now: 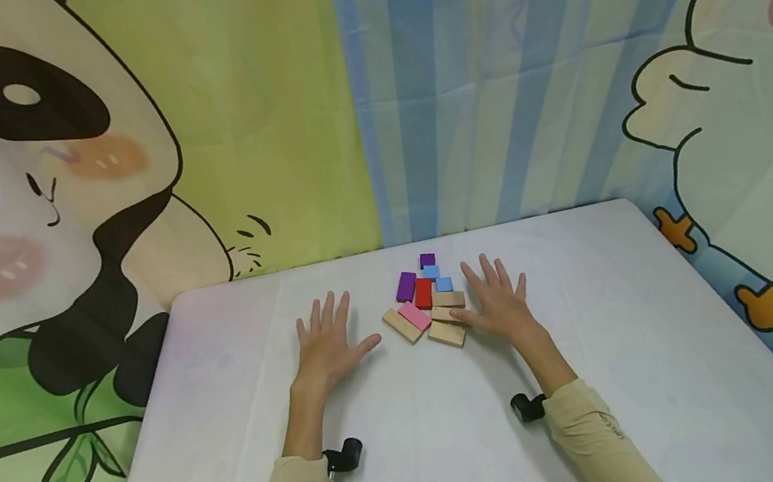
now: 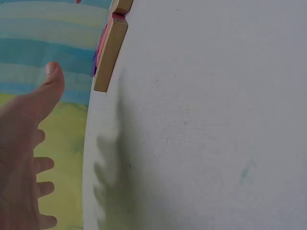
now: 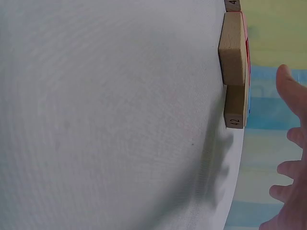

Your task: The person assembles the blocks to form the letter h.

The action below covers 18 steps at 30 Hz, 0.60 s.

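A small group of blocks lies at the middle of the table. Red point(image 1: 423, 293) and pink blocks point(image 1: 415, 316) sit among two purple blocks point(image 1: 406, 287), two small blue blocks point(image 1: 444, 284) and several plain wooden blocks point(image 1: 447, 335). My left hand point(image 1: 325, 348) hovers left of the group, fingers spread, thumb toward a plain wooden block point(image 2: 111, 55). On the other side my right hand point(image 1: 502, 307) is spread too, its thumb overlapping a wooden block in the head view. Numbers mark the ends of some wooden blocks point(image 3: 234, 108) in the right wrist view. Both hands hold nothing.
The table point(image 1: 235, 433) has a white cover. Behind it hangs a printed curtain point(image 1: 262, 126) with cartoon animals and stripes. A black wrist camera point(image 1: 345, 456) sits at the left cuff, another black camera point(image 1: 528, 407) at the right.
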Each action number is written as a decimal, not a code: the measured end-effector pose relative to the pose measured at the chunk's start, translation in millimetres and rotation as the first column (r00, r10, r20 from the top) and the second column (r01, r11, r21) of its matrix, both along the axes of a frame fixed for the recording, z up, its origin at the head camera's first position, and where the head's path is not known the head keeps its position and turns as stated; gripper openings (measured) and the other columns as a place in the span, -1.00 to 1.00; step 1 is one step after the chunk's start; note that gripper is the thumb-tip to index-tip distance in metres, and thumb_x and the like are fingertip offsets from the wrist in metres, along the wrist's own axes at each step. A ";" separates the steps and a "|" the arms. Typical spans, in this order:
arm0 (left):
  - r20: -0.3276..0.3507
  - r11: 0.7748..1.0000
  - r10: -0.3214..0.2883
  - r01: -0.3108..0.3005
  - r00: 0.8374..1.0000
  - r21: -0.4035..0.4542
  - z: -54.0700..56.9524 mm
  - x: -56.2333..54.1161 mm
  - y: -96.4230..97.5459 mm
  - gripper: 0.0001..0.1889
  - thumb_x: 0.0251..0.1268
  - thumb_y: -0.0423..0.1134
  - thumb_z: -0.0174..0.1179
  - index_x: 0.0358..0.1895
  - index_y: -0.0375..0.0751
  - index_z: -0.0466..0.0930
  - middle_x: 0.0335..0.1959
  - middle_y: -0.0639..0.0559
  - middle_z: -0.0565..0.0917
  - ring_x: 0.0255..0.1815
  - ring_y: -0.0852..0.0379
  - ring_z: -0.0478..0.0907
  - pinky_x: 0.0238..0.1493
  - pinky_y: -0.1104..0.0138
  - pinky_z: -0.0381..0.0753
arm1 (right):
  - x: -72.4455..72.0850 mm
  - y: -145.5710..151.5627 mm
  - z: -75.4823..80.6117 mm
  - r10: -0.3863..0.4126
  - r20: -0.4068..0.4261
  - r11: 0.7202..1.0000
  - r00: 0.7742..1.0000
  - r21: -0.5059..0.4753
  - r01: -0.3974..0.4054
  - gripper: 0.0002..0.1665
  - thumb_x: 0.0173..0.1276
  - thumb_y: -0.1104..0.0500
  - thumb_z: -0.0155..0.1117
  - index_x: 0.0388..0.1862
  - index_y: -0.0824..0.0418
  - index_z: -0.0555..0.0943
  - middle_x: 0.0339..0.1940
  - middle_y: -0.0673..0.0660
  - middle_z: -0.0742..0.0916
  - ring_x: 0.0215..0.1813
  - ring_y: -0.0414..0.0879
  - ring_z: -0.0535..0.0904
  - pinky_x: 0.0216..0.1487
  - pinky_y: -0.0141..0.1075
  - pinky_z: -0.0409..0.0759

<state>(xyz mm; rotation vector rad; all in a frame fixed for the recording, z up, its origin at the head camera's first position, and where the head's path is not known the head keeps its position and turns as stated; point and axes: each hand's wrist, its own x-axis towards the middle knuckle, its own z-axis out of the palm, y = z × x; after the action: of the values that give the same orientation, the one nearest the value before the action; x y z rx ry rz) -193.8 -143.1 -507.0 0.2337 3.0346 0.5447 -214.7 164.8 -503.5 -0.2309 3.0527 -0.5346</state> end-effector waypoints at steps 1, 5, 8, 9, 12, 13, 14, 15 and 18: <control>0.000 1.000 -0.007 0.007 1.000 -0.006 -0.1 0.0 0.1 0.03 0.14 0.43 0.09 0.58 0.03 -0.12 0.61 -0.14 -0.06 0.61 -0.24 -0.22 0.47 -0.32 -0.28 | 0.2 -0.1 0.3 0.002 0.002 1.000 1.000 0.000 -0.002 0.09 0.22 -0.37 0.20 0.58 0.02 0.04 0.61 0.30 0.02 0.60 0.34 -0.16 0.38 0.50 -0.26; -0.016 0.999 -0.039 0.038 0.999 -0.025 -0.9 -0.1 0.9 0.05 0.12 0.43 0.12 0.57 0.02 -0.09 0.60 -0.14 -0.02 0.61 -0.25 -0.17 0.47 -0.32 -0.23 | 0.7 -0.5 1.3 0.014 0.015 1.000 1.000 -0.008 -0.014 0.07 0.23 -0.36 0.19 0.58 0.02 0.05 0.61 0.29 0.02 0.60 0.33 -0.16 0.38 0.49 -0.28; -0.017 0.998 -0.051 0.051 0.999 -0.035 -2.5 -0.2 1.7 0.05 0.12 0.44 0.10 0.58 0.02 -0.10 0.60 -0.12 -0.02 0.61 -0.24 -0.15 0.48 -0.31 -0.21 | 1.4 -1.3 1.8 0.029 0.016 0.999 0.999 -0.023 -0.029 0.05 0.24 -0.34 0.20 0.57 0.03 0.08 0.61 0.30 0.04 0.59 0.34 -0.14 0.38 0.49 -0.26; -0.016 0.998 -0.055 0.054 0.998 -0.036 -3.1 -0.2 2.0 0.04 0.13 0.44 0.10 0.58 0.02 -0.11 0.60 -0.12 -0.02 0.61 -0.24 -0.15 0.48 -0.30 -0.20 | 1.7 -1.7 2.0 0.034 0.015 0.999 0.999 -0.029 -0.034 0.04 0.24 -0.34 0.21 0.57 0.04 0.09 0.61 0.30 0.05 0.59 0.34 -0.14 0.38 0.49 -0.26; -0.005 0.997 -0.062 0.062 0.998 -0.036 -4.7 0.0 3.3 0.03 0.14 0.42 0.11 0.58 0.03 -0.11 0.60 -0.11 0.00 0.61 -0.22 -0.13 0.48 -0.30 -0.19 | 3.0 -2.6 2.2 0.048 0.018 0.998 0.999 -0.038 -0.047 0.02 0.25 -0.31 0.22 0.56 0.04 0.11 0.60 0.29 0.07 0.59 0.34 -0.12 0.39 0.48 -0.25; -0.002 0.997 -0.064 0.064 0.998 -0.032 -5.0 0.1 3.7 0.03 0.14 0.40 0.13 0.58 0.02 -0.11 0.60 -0.11 0.00 0.61 -0.23 -0.12 0.48 -0.31 -0.18 | 3.4 -3.1 2.3 0.051 0.020 0.998 0.999 -0.038 -0.050 0.01 0.25 -0.31 0.22 0.56 0.04 0.11 0.60 0.29 0.07 0.59 0.34 -0.12 0.39 0.48 -0.25; -0.001 0.997 -0.067 0.067 0.998 -0.029 -5.5 0.3 4.2 0.03 0.14 0.39 0.14 0.58 0.02 -0.10 0.59 -0.12 0.02 0.60 -0.23 -0.10 0.47 -0.32 -0.17 | 3.8 -3.6 2.4 0.054 0.021 0.998 0.998 -0.038 -0.053 0.01 0.26 -0.31 0.22 0.56 0.04 0.11 0.60 0.29 0.07 0.59 0.34 -0.11 0.40 0.47 -0.26; 0.001 0.997 -0.068 0.068 0.998 -0.027 -5.7 0.5 4.8 0.03 0.14 0.38 0.15 0.58 0.02 -0.10 0.59 -0.12 0.02 0.60 -0.23 -0.09 0.47 -0.32 -0.16 | 4.1 -3.9 2.5 0.058 0.022 0.998 0.998 -0.036 -0.057 0.00 0.26 -0.30 0.21 0.56 0.04 0.11 0.60 0.29 0.07 0.59 0.33 -0.11 0.40 0.47 -0.26; -0.002 0.997 -0.072 0.072 0.997 -0.023 -6.4 0.6 6.7 0.03 0.15 0.37 0.16 0.58 0.05 -0.13 0.59 -0.11 0.03 0.59 -0.22 -0.06 0.47 -0.32 -0.15 | 4.9 -5.0 2.6 0.078 0.005 0.996 0.997 -0.032 -0.078 -0.02 0.28 -0.28 0.21 0.56 0.05 0.12 0.60 0.29 0.10 0.59 0.32 -0.07 0.42 0.45 -0.23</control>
<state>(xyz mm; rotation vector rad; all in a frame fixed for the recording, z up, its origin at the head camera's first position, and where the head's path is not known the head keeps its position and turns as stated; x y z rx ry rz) -193.2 -136.5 -513.3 0.3415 3.0197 0.5046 -209.8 159.8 -500.9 -0.3469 3.0158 -0.5784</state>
